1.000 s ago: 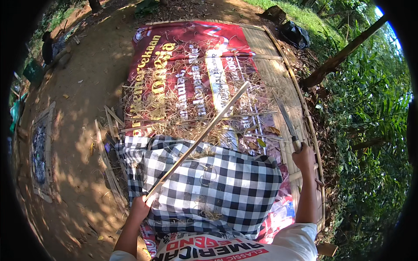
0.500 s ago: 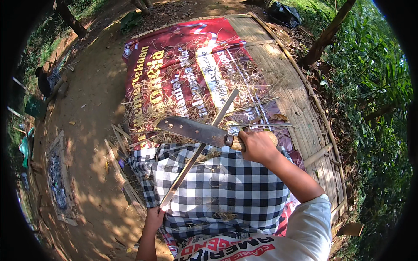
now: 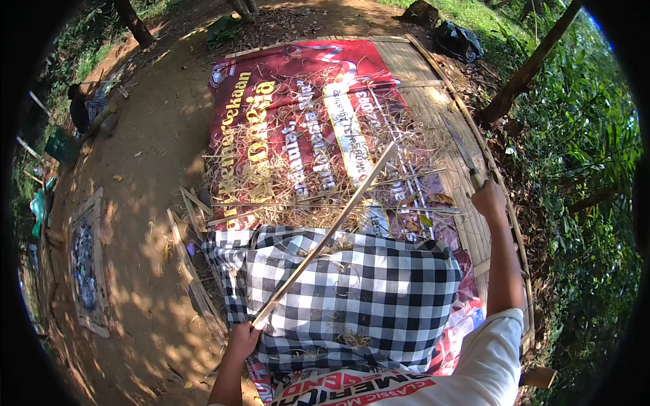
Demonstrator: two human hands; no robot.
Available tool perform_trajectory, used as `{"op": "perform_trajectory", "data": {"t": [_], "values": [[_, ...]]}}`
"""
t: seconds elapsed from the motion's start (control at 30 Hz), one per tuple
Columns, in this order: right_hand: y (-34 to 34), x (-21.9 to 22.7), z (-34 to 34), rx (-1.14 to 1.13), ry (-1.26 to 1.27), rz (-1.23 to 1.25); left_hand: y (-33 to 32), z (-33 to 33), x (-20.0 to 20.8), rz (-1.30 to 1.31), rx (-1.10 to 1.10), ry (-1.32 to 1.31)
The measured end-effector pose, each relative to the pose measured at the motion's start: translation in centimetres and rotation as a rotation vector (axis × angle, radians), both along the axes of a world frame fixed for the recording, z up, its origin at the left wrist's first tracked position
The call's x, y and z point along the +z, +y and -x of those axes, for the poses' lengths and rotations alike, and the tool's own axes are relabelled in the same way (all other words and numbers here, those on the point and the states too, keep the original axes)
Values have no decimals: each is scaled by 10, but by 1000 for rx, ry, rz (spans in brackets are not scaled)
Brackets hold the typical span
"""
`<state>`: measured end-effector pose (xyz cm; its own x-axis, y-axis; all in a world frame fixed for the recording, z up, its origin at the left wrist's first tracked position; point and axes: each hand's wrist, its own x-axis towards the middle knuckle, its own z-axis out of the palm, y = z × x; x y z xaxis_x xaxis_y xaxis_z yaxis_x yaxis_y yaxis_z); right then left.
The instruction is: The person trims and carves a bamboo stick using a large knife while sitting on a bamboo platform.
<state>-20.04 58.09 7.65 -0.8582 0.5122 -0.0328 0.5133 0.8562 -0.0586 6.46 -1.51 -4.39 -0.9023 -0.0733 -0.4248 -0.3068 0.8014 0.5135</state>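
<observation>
A long, narrow bamboo strip (image 3: 323, 245) slants across my lap, its lower end in the closed fingers of my left hand (image 3: 242, 340). Its far end reaches over a red printed banner (image 3: 281, 57) strewn with thin shavings. Out to the right, my right hand (image 3: 490, 201) grips the handle of a machete (image 3: 462, 145). The blade points away from me, over the bamboo platform and apart from the strip. A black-and-white checkered cloth (image 3: 352, 291) covers my legs, with a few shavings on it.
The slatted bamboo platform (image 3: 423, 105) shows along the right, edged by a pole. Split bamboo pieces (image 3: 193, 284) lie at its left side. On the dirt ground is a framed ash patch (image 3: 84, 260). Another person (image 3: 84, 108) is far left; a tree trunk (image 3: 528, 74) leans at right.
My right hand has swung the machete from across the strip out to the right, turning the blade to point away. My left hand keeps hold of the bamboo strip. The view has shifted slightly.
</observation>
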Motion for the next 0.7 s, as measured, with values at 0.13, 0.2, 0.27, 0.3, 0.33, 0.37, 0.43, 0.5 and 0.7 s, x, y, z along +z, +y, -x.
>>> {"op": "perform_trajectory", "data": {"t": [0.13, 0.2, 0.27, 0.3, 0.33, 0.37, 0.43, 0.5, 0.7], "values": [[78, -25, -68, -138, 266, 284, 18, 7, 27, 40, 17, -39], [63, -17, -93, -158, 329, 563, 22, 12, 35, 28, 23, -49], [36, -16, -105, -127, 386, 623, 16, 6, 29, 34, 16, -15], [25, -19, -113, -106, 418, 658, 18, 5, 32, 39, 27, 14], [14, -25, -118, -73, 440, 677, 22, 5, 35, 44, 38, 42], [3, -31, -121, -37, 463, 700, 25, 3, 38, 53, 52, 74], [-32, -30, -123, 118, 418, 665, 32, -4, 37, 84, 93, 60], [-74, -24, -123, 306, 451, 670, 43, -3, 43, 152, 117, -6], [-177, -41, -125, 691, 192, 652, 53, -3, 35, 223, 60, 43]]}}
